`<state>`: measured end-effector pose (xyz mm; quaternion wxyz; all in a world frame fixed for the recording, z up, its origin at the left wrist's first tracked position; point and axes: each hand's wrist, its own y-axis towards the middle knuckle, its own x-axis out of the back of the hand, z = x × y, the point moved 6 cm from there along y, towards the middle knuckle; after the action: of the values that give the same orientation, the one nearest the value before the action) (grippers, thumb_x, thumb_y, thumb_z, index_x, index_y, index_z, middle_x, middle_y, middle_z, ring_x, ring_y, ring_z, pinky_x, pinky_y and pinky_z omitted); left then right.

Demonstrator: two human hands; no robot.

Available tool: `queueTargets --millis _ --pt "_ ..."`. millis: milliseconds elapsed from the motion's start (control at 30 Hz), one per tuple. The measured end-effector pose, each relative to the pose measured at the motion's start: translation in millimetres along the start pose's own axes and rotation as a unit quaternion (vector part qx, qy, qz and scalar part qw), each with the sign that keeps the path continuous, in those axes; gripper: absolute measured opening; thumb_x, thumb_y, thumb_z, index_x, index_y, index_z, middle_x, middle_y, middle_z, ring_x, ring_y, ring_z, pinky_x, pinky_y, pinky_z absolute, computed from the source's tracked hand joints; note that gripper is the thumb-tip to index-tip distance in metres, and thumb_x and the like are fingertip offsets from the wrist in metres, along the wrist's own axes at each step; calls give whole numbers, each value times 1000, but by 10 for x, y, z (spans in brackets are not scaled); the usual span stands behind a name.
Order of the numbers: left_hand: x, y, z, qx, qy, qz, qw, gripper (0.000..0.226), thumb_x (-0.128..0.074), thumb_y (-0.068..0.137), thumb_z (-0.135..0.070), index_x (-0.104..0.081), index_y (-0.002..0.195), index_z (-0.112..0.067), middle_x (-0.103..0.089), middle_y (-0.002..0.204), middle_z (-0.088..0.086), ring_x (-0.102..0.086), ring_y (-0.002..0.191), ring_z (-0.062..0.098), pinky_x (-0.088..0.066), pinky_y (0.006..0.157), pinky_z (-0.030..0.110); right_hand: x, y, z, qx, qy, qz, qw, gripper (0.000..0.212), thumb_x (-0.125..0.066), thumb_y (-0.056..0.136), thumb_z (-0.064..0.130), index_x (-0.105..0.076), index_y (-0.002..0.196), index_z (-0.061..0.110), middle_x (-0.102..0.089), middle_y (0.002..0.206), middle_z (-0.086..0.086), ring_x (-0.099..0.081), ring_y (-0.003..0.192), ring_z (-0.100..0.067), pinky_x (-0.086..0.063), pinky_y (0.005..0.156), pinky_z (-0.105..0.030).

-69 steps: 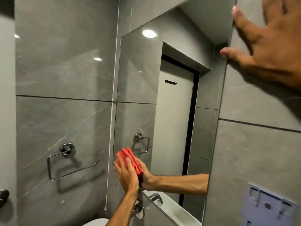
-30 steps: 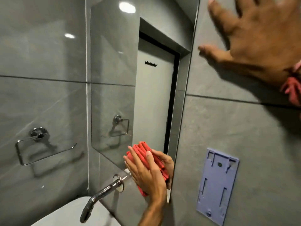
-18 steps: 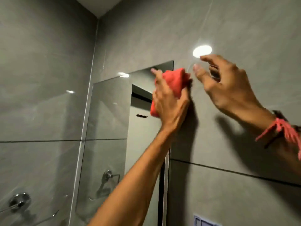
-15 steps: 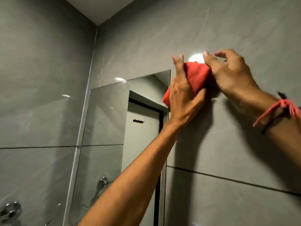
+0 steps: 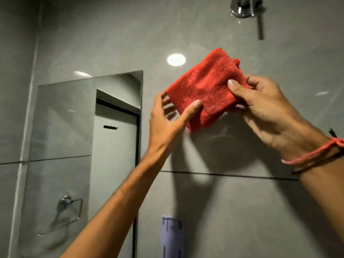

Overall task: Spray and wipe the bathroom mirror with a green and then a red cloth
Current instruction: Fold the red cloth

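The red cloth (image 5: 206, 90) hangs folded in the air in front of the grey tiled wall (image 5: 232, 211), held between both hands and off the glass altogether. The right hand (image 5: 264, 108) pinches its right edge at about three o'clock, thumb on the near face and fingers behind. The left hand (image 5: 167, 120) takes its lower left corner at about seven o'clock, thumb pressed on the front and fingers spread behind, blurred. With the cloth gripped at two edges and drawn flat, the person is probably refolding it or turning up a fresh face for wiping. The mirror (image 5: 65, 127) lies at nine o'clock from the cloth, well apart from it, reflecting a pale door. A chrome fitting (image 5: 245, 6) sits at twelve o'clock, and a lilac bracket (image 5: 172, 237) at six.
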<state>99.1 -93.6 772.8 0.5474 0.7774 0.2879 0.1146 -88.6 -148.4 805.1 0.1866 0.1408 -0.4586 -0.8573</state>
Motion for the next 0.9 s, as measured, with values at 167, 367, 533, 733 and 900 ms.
queueTargets --millis 167,367,533,733,900 --pt "-549 -949 141 181 -215 120 952 24 -77 82 -11 -73 106 -14 -78 98 1 -74 91 17 -62 90 47 609 -953 -211 -60 -9 -52 997 10 -58 101 18 -64 95 24 -75 83 9 -71 82 -7 -61 76 -32" --pt "-982 -2398 561 315 -181 166 917 28 -83 78 -11 -74 103 -17 -79 97 -4 -73 89 8 -61 78 31 1546 -2232 -757 -210 -88 -124 966 36 -66 90 4 -64 124 15 -74 85 10 -67 72 -3 -60 69 -27" --pt "-1109 -3909 1072 423 -45 165 890 56 -91 66 -12 -59 111 -5 -72 101 11 -68 83 22 -59 76 36 2054 -3463 -1618 -397 -171 -130 892 29 -63 89 -7 -71 85 20 -75 76 8 -65 71 -8 -54 74 -31" --pt "-1088 -5672 1620 517 85 281 804 62 -88 68 -9 -37 104 -19 -59 85 -3 -61 72 22 -56 72 43 2466 -5268 -2599 -628 -158 -177 741 19 -69 87 -12 -64 80 5 -61 85 -16 -57 76 -27 -50 60 -34" --pt "-991 -7009 1888 569 164 475 651 35 -72 81 -3 -66 114 -12 -65 121 10 -62 114 27 -44 103 27 2506 -6640 -3272 -728 -167 -195 636 31 -69 88 -10 -60 78 18 -64 86 -9 -61 76 -20 -52 69 -32"
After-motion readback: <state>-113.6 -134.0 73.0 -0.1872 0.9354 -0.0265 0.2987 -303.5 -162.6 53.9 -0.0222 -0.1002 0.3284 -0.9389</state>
